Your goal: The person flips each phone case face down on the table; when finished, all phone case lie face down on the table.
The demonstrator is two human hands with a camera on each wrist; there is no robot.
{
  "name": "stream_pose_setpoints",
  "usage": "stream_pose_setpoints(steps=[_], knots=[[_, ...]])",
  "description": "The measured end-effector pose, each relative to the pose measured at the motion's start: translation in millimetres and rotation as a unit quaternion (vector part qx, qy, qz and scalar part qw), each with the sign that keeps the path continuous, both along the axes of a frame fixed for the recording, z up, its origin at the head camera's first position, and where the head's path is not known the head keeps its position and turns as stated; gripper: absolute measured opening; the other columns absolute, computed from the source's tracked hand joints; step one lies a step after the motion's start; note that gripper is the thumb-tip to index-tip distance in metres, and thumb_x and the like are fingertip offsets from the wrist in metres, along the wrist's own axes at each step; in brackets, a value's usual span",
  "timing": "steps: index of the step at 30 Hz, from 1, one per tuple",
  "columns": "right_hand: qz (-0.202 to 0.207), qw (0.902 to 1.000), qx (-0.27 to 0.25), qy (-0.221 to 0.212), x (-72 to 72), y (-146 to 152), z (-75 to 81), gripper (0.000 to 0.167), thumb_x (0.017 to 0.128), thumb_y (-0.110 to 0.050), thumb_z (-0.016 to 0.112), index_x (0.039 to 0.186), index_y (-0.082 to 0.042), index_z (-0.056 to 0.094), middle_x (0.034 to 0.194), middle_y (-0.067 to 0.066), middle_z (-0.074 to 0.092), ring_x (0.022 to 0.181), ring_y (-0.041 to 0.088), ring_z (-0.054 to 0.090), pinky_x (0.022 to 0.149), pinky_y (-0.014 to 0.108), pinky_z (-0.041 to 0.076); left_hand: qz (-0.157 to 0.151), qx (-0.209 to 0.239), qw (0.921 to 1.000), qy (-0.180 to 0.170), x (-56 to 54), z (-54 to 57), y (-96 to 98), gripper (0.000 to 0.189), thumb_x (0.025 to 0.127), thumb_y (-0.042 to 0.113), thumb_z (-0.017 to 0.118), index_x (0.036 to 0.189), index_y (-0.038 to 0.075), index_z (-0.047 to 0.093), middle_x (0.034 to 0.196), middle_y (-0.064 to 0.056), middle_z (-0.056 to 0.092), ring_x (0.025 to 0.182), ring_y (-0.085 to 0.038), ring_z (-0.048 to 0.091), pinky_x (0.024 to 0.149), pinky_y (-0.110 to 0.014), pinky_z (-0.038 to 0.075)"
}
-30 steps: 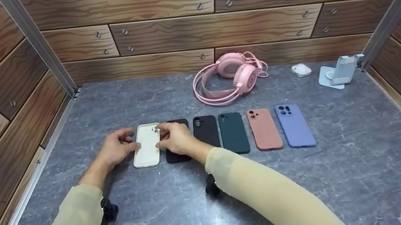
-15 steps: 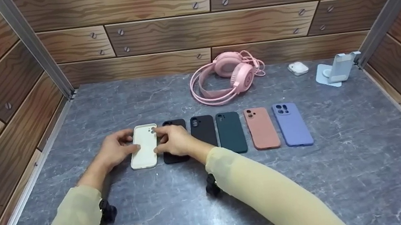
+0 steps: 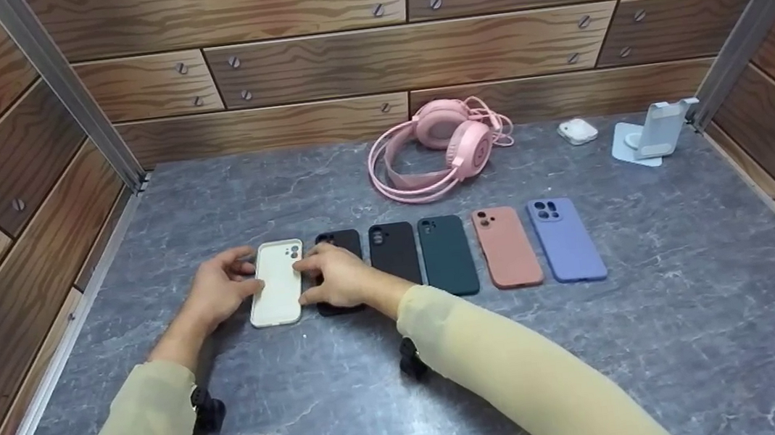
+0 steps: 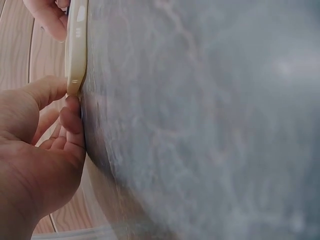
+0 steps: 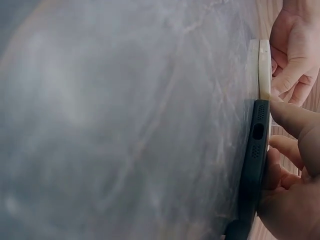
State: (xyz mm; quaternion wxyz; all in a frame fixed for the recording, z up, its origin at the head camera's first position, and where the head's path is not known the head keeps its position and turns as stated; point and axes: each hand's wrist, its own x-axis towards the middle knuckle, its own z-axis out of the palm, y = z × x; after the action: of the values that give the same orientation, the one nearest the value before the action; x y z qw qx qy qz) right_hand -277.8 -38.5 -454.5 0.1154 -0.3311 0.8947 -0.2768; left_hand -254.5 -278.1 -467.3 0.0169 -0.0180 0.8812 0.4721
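Note:
A white phone case [image 3: 277, 288] lies flat at the left end of a row of phone cases. My left hand [image 3: 220, 286] holds its left edge, thumb on the rim and the other fingers bent beside it. From the right, my right hand [image 3: 339, 275] holds the opposite edge with thumb and forefinger, reaching over a black phone case [image 3: 345, 310]. The left wrist view shows the white case's end edge [image 4: 77, 50] close to the table, with the left thumb on its corner. In the right wrist view, a dark case [image 5: 252, 160] stands beside the white one.
Rightward in the row lie another black case [image 3: 393, 249], a dark green case [image 3: 449, 258], a pink case [image 3: 508, 247] and a lilac case [image 3: 569, 244]. Behind them are pink headphones [image 3: 456, 151], a small white case [image 3: 578, 131] and a light blue stand [image 3: 659, 132].
The white case has shifted slightly left relative to the black one. My right thumb and forefinger have slid down its right edge, away from the camera cutout. The left hand hardly moves.

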Motion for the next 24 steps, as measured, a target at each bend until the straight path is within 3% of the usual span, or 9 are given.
stream_pose_setpoints(steps=[7, 11, 18, 24], knots=[[0.022, 0.9995, 0.008, 0.021, 1.9, 2.0, -0.9, 0.054, 0.098, -0.028, 0.078, 0.147, -0.007, 0.064, 0.145, 0.016, 0.056, 0.134, 0.03, 0.053, 0.115, 0.037, 0.041, 0.01, -0.031, 0.9995, 0.0, 0.5, -0.7, 2.9, 0.062, 0.091, -0.004, 0.066, 0.151, -0.006, 0.052, 0.123, -0.023, 0.065, 0.099, -0.027, 0.061, 0.079, -0.028, 0.05], [0.009, 0.9998, -0.002, 0.018, 1.9, 1.9, -1.9, 0.052, 0.098, -0.032, 0.077, 0.144, -0.008, 0.067, 0.145, 0.016, 0.057, 0.134, 0.03, 0.054, 0.115, 0.037, 0.041, 0.015, -0.028, 0.9994, 0.01, 1.4, 1.7, 4.0, 0.061, 0.09, -0.003, 0.064, 0.149, -0.006, 0.054, 0.121, -0.024, 0.066, 0.099, -0.026, 0.062, 0.077, -0.026, 0.05], [-0.02, 0.9991, -0.022, 0.031, 0.5, -0.4, -3.6, 0.049, 0.091, -0.029, 0.086, 0.133, -0.008, 0.075, 0.134, 0.014, 0.063, 0.125, 0.03, 0.06, 0.11, 0.037, 0.045, 0.022, 0.044, 0.9987, 0.016, 2.9, 10.5, 6.1, 0.059, 0.09, -0.003, 0.065, 0.148, -0.006, 0.055, 0.109, -0.017, 0.068, 0.089, -0.014, 0.062, 0.071, -0.019, 0.051], [-0.032, 0.9981, -0.035, 0.039, 0.6, -1.9, -4.6, 0.053, 0.085, -0.027, 0.091, 0.131, -0.007, 0.075, 0.118, 0.011, 0.065, 0.11, 0.025, 0.062, 0.1, 0.034, 0.049, 0.02, 0.116, 0.993, 0.006, 4.3, 15.8, 10.8, 0.06, 0.091, -0.003, 0.067, 0.149, -0.005, 0.054, 0.097, -0.008, 0.066, 0.083, -0.01, 0.062, 0.072, -0.021, 0.054]])
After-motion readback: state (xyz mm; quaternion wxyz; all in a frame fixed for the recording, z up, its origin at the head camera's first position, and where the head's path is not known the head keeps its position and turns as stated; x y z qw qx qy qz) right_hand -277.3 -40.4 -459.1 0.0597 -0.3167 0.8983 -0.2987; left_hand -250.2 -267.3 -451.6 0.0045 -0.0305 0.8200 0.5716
